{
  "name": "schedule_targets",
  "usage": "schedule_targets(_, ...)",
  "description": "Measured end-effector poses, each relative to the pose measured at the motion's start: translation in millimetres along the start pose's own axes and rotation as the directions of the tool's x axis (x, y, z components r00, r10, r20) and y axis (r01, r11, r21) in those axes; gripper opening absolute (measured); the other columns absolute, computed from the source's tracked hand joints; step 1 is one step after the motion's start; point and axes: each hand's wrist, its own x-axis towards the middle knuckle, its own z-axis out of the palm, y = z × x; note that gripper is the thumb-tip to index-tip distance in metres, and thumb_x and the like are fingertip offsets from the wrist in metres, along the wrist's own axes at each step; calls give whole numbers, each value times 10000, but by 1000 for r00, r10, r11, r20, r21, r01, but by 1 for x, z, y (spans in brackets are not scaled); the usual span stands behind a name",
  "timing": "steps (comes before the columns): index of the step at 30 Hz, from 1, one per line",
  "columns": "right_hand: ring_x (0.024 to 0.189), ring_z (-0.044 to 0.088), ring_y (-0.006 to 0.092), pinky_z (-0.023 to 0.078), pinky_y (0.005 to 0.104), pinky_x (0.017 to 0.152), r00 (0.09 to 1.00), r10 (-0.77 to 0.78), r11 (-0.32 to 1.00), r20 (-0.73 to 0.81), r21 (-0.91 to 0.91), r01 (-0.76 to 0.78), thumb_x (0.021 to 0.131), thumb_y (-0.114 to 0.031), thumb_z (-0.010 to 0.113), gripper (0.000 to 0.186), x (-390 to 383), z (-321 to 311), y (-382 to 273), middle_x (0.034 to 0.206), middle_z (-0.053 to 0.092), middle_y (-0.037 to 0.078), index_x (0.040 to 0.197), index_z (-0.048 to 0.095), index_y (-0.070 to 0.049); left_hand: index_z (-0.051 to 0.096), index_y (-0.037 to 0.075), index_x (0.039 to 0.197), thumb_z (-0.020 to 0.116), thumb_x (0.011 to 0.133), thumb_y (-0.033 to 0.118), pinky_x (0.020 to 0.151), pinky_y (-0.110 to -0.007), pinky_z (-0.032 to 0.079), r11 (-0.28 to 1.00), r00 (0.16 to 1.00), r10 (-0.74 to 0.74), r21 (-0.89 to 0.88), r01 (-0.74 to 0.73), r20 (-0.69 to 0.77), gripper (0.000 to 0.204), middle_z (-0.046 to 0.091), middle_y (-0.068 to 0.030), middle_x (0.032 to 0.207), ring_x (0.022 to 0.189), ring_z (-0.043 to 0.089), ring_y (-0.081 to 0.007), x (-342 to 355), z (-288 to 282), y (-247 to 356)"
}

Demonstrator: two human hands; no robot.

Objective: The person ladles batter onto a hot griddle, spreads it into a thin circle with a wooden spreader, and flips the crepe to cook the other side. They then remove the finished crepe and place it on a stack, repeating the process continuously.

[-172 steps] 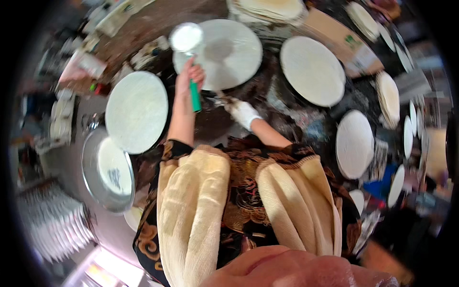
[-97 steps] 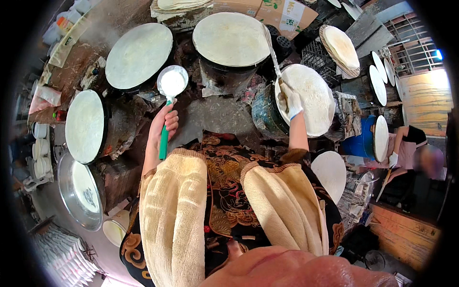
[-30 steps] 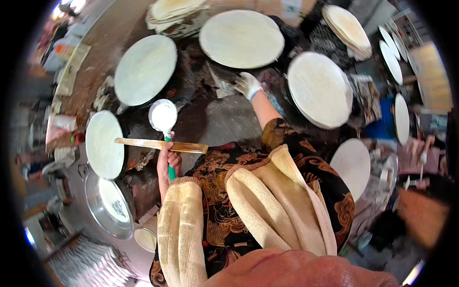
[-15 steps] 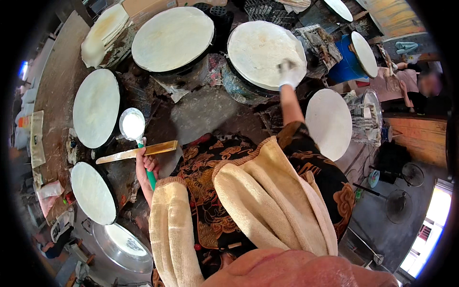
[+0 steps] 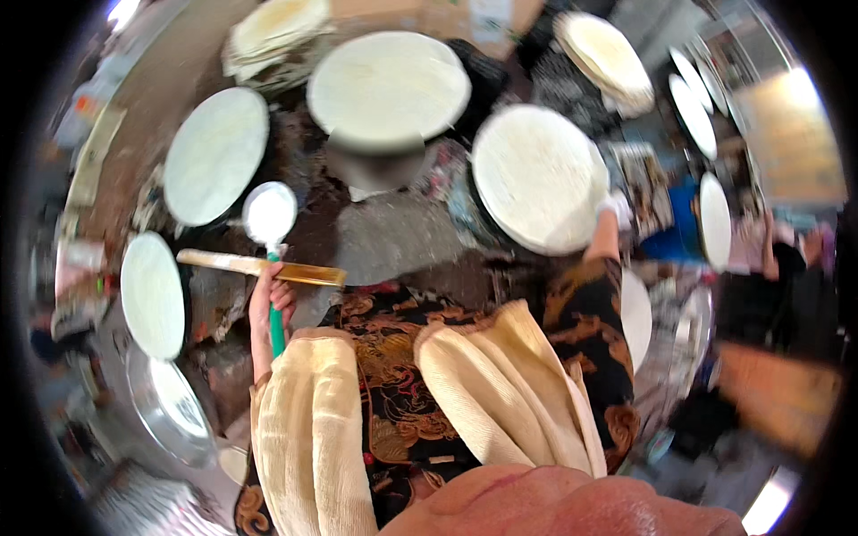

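My left hand (image 5: 280,299) is closed round the green handle of a ladle (image 5: 270,214), whose round bowl is coated or filled with white batter. The same hand holds a flat wooden spatula (image 5: 308,273) crosswise. My right hand (image 5: 617,208), in a white glove, is at the right edge of a round griddle whose top is covered by a thin white flatbread (image 5: 539,179). Its fingers are small, blurred and partly hidden, so I cannot make out whether they grip the edge.
More white-covered round griddles stand in an arc: one ahead (image 5: 389,85), two on the left, one partly behind my right sleeve. Stacks of flatbreads (image 5: 277,36) lie at the back. A metal basin (image 5: 165,406) is lower left; a blue drum (image 5: 672,228) and another person are right.
My right hand has moved from the top of the flatbread to its right edge. The view has swung, shifting the griddles. My left hand keeps the ladle and wooden spatula.
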Motion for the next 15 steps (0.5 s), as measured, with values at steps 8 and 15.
schedule_targets(8, 1079, 557, 327, 437, 491, 872, 928, -328, 942, -174, -130, 308, 854, -552, 450, 479, -74, -99, -10, 1111, 644, 106, 1078, 659, -183, 336, 186, 603, 610, 855, 203, 301, -196, 234, 991, 996, 75, 115, -70, -40, 373, 330, 82, 460, 339, 325, -34, -27, 13, 13)
schedule_targets(15, 979, 544, 282, 453, 483, 748, 574, -612, 769, -545, -240, 592, 864, -419, 498, 289, -185, -214, -42, 914, 658, 24, 932, 688, -213, 463, 118, 951, 582, 861, 128, 334, -177, 253, 995, 989, 86, 33, -91, 119, 150, 350, 70, 544, 401, 311, -29, -32, -18, 44)
